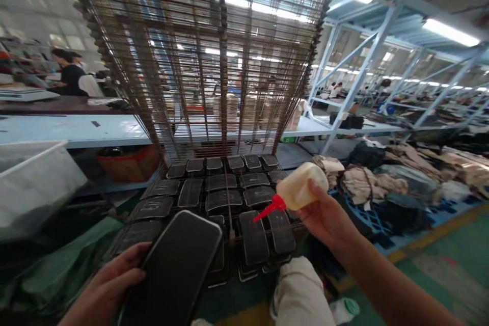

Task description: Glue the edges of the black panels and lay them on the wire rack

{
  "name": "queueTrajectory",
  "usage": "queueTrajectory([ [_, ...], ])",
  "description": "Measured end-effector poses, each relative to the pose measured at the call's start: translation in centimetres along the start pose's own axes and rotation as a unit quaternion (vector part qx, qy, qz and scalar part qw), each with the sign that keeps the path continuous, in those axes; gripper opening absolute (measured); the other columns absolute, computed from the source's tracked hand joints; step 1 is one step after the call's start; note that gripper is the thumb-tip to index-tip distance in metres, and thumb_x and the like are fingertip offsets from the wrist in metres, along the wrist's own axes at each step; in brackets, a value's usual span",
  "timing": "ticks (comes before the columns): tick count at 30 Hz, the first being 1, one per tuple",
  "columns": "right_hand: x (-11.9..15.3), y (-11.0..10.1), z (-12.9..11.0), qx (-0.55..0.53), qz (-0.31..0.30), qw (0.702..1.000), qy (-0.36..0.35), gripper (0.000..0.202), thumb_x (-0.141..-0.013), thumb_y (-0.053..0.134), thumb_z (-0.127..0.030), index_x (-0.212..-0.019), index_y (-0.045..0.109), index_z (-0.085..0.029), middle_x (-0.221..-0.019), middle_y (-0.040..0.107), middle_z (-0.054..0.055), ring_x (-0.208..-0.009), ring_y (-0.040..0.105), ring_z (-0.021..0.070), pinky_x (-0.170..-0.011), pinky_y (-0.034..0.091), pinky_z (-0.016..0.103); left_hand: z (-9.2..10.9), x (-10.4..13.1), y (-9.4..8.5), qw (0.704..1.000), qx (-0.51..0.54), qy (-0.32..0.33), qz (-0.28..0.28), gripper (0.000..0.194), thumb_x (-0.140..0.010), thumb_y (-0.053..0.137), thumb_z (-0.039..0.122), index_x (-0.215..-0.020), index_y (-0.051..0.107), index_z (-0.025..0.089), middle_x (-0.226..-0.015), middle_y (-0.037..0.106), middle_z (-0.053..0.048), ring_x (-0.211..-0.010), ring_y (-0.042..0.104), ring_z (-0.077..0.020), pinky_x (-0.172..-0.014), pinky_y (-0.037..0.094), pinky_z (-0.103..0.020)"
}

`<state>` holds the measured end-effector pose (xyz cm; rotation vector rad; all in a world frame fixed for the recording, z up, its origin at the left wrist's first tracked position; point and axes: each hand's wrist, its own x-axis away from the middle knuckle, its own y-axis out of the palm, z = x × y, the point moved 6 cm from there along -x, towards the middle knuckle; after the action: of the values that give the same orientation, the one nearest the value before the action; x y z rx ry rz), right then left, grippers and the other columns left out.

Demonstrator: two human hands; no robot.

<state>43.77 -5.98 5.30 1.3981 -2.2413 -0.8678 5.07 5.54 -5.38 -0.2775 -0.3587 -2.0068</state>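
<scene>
A dark panel (pixel 173 270) is resting in the left hand (pixel 110 280) before the wire rack (pixel 223 15); the right hand (pixel 323 216) is gripping a tilted bottle (pixel 300 187), its handling requiring steadiness.

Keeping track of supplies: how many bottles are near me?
2: the red-nozzled bottle in the right hand, and a green-capped bottle low beside the trouser leg. Others may be hidden.

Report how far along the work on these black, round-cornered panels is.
Probably done: the black, pale-edged panels resting on the brown wire rack. In hand: a larger-looking black panel in the left hand, a yellowish, red-nozzled bottle in the right. Left: the held panel, apparently; further ones I can't tell.
</scene>
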Motion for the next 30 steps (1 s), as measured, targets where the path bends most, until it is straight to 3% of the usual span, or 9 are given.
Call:
queueTrajectory([
  [3, 0.4, 1.8, -1.9, 0.051, -0.065, 0.996, -0.021, 0.035, -0.073, 0.088, -0.04, -0.097, 0.071, -0.021, -0.088, 0.077, 0.003, -0.07, 0.073, 0.0199, -0.052, 0.06, 0.023, 0.5, 0.5, 4.9, 0.996, -0.002, -0.023, -0.091, 0.039, -0.066, 0.071, 0.017, -0.104, 0.074, 0.023, -0.104, 0.079, -0.005, -0.095, 0.072, -0.0317, -0.085, 0.058, -0.043],
  [5, 0.7, 2.3, -2.9, 0.071, -0.09, 0.993, -0.039, 0.035, -0.072, 0.088, -0.041, -0.096, 0.072, -0.021, -0.092, 0.077, 0.004, -0.077, 0.074, 0.0233, -0.06, 0.063, 0.028, 1.2, 1.0, 7.9, 0.99, -0.025, -0.033, -0.136, 0.042, -0.064, 0.068, 0.012, -0.104, 0.075, 0.024, -0.104, 0.08, -0.004, -0.097, 0.072, -0.0302, -0.085, 0.057, -0.04],
  [7, 0.9, 2.3, -3.6, 0.088, -0.102, 0.99, -0.044, 0.035, -0.071, 0.088, -0.042, -0.095, 0.073, -0.021, -0.092, 0.077, 0.005, -0.089, 0.074, 0.0276, -0.071, 0.064, 0.035, 1.9, 1.6, 9.9, 0.984, -0.038, -0.039, -0.17, 0.043, -0.063, 0.068, 0.014, -0.104, 0.076, 0.025, -0.101, 0.08, -0.004, -0.094, 0.073, -0.0295, -0.084, 0.057, -0.039],
  [9, 1.1, 2.1, -3.8, 0.107, -0.115, 0.987, -0.038, 0.034, -0.072, 0.087, -0.043, -0.096, 0.074, -0.021, -0.09, 0.077, 0.006, -0.096, 0.072, 0.0302, -0.072, 0.064, 0.037, 2.5, 2.2, 11.0, 0.977, -0.057, -0.05, -0.199, 0.04, -0.064, 0.067, 0.017, -0.103, 0.077, 0.026, -0.098, 0.08, -0.004, -0.092, 0.072, -0.0292, -0.082, 0.057, -0.039],
  [13, 1.3, 1.6, -3.7, 0.131, -0.136, 0.982, -0.028, 0.033, -0.074, 0.085, -0.043, -0.095, 0.075, -0.02, -0.09, 0.077, 0.007, -0.1, 0.071, 0.0318, -0.075, 0.064, 0.039, 3.0, 2.8, 11.9, 0.963, -0.105, -0.065, -0.24, 0.034, -0.064, 0.066, 0.02, -0.095, 0.079, 0.023, -0.093, 0.079, -0.005, -0.084, 0.071, -0.0271, -0.076, 0.056, -0.035],
  [19, 1.2, 1.7, -3.5, 0.134, -0.147, 0.979, -0.035, 0.031, -0.072, 0.087, -0.043, -0.092, 0.076, -0.021, -0.091, 0.077, 0.007, -0.106, 0.069, 0.0331, -0.093, 0.058, 0.049, 3.3, 3.0, 12.6, 0.964, -0.118, -0.073, -0.227, 0.034, -0.062, 0.066, 0.022, -0.092, 0.08, 0.023, -0.093, 0.08, -0.005, -0.083, 0.071, -0.0273, -0.075, 0.056, -0.034],
  [30, 0.6, 1.6, -2.4, 0.136, -0.147, 0.98, -0.018, 0.03, -0.072, 0.086, -0.042, -0.092, 0.075, -0.022, -0.093, 0.077, 0.006, -0.108, 0.069, 0.0321, -0.094, 0.058, 0.048, 3.1, 2.4, 12.3, 0.955, -0.138, -0.067, -0.252, 0.026, -0.066, 0.062, 0.019, -0.087, 0.077, 0.023, -0.084, 0.075, -0.003, -0.075, 0.066, -0.0215, -0.07, 0.052, -0.029],
])
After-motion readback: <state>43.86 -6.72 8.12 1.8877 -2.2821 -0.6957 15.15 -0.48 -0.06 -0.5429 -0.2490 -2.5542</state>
